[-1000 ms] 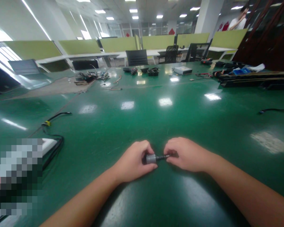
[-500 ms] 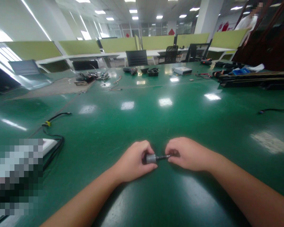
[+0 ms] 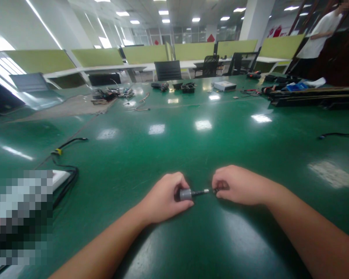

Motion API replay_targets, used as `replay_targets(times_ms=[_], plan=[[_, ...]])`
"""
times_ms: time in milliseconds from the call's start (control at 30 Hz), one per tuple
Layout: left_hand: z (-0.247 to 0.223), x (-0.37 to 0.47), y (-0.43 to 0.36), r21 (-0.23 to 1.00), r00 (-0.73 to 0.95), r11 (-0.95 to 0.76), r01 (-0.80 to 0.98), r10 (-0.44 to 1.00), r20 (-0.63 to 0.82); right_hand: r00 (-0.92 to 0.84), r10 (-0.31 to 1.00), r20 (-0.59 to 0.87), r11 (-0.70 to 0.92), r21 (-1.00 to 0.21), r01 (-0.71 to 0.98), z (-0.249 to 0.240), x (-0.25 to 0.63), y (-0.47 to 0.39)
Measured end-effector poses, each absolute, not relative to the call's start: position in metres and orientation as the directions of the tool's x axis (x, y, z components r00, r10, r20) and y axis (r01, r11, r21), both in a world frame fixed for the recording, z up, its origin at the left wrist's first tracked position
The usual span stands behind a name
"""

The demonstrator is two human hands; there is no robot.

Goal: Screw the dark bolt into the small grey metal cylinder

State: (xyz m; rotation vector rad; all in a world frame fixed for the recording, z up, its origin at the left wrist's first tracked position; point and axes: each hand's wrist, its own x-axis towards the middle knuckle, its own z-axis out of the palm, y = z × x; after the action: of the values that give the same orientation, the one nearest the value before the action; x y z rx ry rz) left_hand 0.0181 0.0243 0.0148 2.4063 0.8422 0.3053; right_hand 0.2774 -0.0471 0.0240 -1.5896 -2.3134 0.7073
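Note:
Near the middle of the green table [image 3: 174,149], my left hand [image 3: 169,198] is closed round a grey and black cylindrical tool [image 3: 186,194]. The tool lies level, and its thin dark shaft points right to a bright silver tip. Just right of that tip, with a small gap between, is my right hand [image 3: 231,185]. Its thumb and fingers are pinched on a small dark piece [image 3: 216,190], mostly hidden by the fingers and too small to make out.
At the left lie a white device [image 3: 61,177] and black cables [image 3: 72,141]. A black cable [image 3: 340,135] lies at the right. Farther back are a flat silver box [image 3: 224,86], black parts [image 3: 188,88] and dark long panels [image 3: 314,97]. A person [image 3: 318,37] stands at back right.
My right hand has moved right, away from the tool, and the silver tip now shows. My left hand has stayed in place. The person at the back has shifted right.

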Motion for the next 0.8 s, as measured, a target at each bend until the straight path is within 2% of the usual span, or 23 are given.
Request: replay_targets(times_ms=[333, 533, 633, 800], plan=[[0.013, 0.018, 0.025, 0.580, 0.780, -0.653, 0.487, 0.624, 0.047, -0.368, 0.929, -0.048, 0.275, -0.574, 0.771, 0.023, 0.279, -0.043], [0.010, 0.018, 0.024, 0.586, 0.776, -0.656, 0.477, 0.627, 0.071, -0.387, 0.920, 0.067, 0.347, -0.601, 0.720, 0.012, 0.261, -0.041], [0.007, 0.017, 0.024, 0.595, 0.761, -0.647, 0.477, 0.643, 0.089, -0.427, 0.893, 0.143, 0.426, -0.575, 0.698, 0.005, 0.251, -0.038], [0.005, 0.017, 0.023, 0.603, 0.762, -0.655, 0.456, 0.637, 0.115, -0.419, 0.886, 0.197, 0.454, -0.551, 0.700, -0.003, 0.236, -0.035]])
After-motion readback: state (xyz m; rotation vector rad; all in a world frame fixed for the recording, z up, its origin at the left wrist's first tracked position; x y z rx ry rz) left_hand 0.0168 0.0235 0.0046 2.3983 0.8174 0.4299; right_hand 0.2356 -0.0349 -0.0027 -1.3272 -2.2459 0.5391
